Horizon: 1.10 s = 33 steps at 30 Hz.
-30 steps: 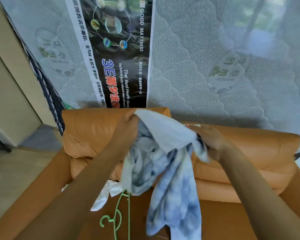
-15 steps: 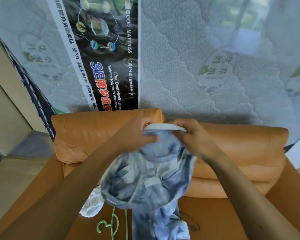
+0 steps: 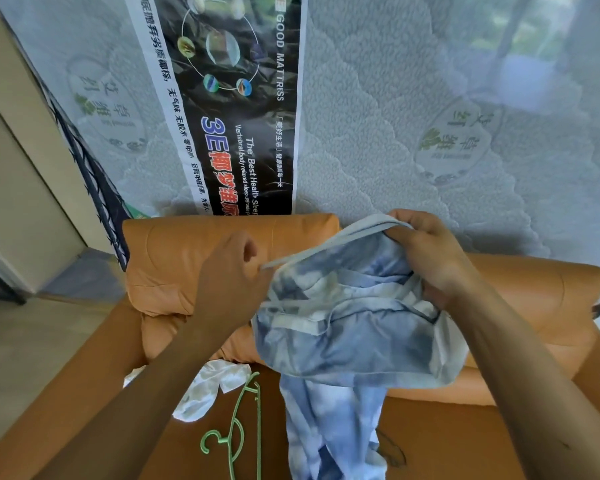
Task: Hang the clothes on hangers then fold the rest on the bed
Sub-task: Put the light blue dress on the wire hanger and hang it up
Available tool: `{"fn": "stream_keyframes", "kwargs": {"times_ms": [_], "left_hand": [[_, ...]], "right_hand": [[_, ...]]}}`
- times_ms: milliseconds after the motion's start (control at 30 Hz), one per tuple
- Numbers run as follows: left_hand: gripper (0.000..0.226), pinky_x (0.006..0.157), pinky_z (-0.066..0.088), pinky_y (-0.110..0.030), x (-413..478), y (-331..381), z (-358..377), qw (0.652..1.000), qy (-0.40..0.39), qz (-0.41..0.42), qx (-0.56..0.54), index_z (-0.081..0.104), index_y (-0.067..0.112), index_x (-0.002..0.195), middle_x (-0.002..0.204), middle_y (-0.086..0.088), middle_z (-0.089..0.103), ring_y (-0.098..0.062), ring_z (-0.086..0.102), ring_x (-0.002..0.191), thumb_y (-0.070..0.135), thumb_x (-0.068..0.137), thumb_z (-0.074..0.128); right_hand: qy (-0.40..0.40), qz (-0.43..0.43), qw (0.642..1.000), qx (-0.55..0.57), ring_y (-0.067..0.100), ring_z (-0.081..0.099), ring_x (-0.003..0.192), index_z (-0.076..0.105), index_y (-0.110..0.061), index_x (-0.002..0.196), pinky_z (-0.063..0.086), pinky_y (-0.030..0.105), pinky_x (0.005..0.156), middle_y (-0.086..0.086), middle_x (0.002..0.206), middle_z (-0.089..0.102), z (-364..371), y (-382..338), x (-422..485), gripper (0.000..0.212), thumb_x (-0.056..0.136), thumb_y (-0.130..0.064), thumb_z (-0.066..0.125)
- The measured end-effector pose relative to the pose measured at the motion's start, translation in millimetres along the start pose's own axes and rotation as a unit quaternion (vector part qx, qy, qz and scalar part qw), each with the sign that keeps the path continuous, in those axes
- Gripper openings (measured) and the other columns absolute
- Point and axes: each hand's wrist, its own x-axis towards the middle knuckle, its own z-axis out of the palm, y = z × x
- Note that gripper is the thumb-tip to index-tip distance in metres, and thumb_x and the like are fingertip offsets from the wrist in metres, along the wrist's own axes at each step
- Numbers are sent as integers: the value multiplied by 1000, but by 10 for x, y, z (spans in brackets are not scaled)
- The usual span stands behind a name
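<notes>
Head view: both forearms are seen reaching forward and slightly inward over an orange leather-look sofa (image 3: 174, 258). The left hand (image 3: 232, 271) is held with its back to the camera and its fingers curled, and the pale edge band of a blue-and-white tie-dye garment (image 3: 354, 334) is pinched at its fingertips. The right hand (image 3: 430, 258) is raised a little higher, and its fingers are closed round the other end of the same band together with a bunch of fabric. The band is drawn out between the two hands. The rest of the garment sags below them in soft, crumpled folds, and its lower part trails down onto the seat. A thin green plastic hanger (image 3: 236, 431) lies flat on the seat below the left forearm, just beside the hanging fabric. A crumpled white cloth (image 3: 205, 393) lies next to it, partly hidden by the forearm. A quilted grey mattress (image 3: 395, 133) with a dark printed label (image 3: 229, 98) stands behind the sofa.
</notes>
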Motion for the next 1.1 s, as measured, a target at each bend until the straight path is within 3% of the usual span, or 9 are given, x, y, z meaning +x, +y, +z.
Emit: {"fn": "stream_keyframes", "kwargs": {"times_ms": [133,233,300,367,467,567,700,867,1100], "left_hand": [[45,67,41,-32,35,25,17,970,-178,-91,-137,67,17,72,75,-21,64,-25,58,63,42,100,42],[59,93,45,-34,10,26,74,891,-348,-138,-255,72,29,98,108,3,72,-18,67,101,73,92,34],[41,100,45,-31,-54,63,187,841,-423,-127,-313,70,26,102,109,18,72,-3,65,109,55,100,41],[34,102,48,-29,-119,89,374,822,-453,-126,-321,70,17,95,108,6,74,-10,68,109,31,107,41],[24,85,50,-24,-195,13,605,872,-446,-55,-193,64,22,88,92,4,68,-12,64,91,11,101,48],[17,83,47,-26,-323,-18,761,873,-474,9,-112,61,17,111,99,7,64,-11,61,92,16,94,58],[5,74,46,-29,-377,55,712,883,-455,86,-82,68,19,91,82,8,64,-7,59,78,22,93,66],[26,62,44,-36,-82,159,280,952,-276,-13,-131,69,12,74,65,0,62,-15,53,57,23,93,54],[33,77,52,-40,320,500,-309,830,-243,-141,-482,50,13,60,54,-3,47,-23,55,59,20,92,55]], "right_hand": [[12,-33,999,-30,12,56,63,64,-9,76,44,23,60,0,64,60,-15,-81,41,25,99,-12,56],[10,-38,999,0,14,48,60,58,-10,69,39,24,55,3,61,51,-11,-160,64,32,100,-6,50],[0,-25,999,34,10,46,52,55,-22,57,39,22,51,-3,55,48,-8,-202,70,49,101,-4,45],[-14,-21,999,47,5,46,49,54,-25,53,40,18,50,-8,53,48,2,-232,66,55,103,-5,43],[-32,-21,998,52,1,45,44,50,-24,57,38,13,45,-11,50,47,12,-276,22,51,104,-6,42],[-37,-25,998,34,3,38,40,43,-7,67,32,13,38,-6,50,41,-29,-305,-42,38,104,-4,39],[-1,-20,999,42,8,40,47,45,-7,67,37,20,47,-2,54,42,-151,-255,-102,41,107,-15,40],[48,41,998,11,17,46,46,56,-20,72,35,23,43,3,57,51,-486,-71,-113,51,105,-55,38],[-10,-84,996,39,19,45,84,58,-27,70,36,36,81,0,81,52,-805,424,-92,33,102,-32,55]]}}
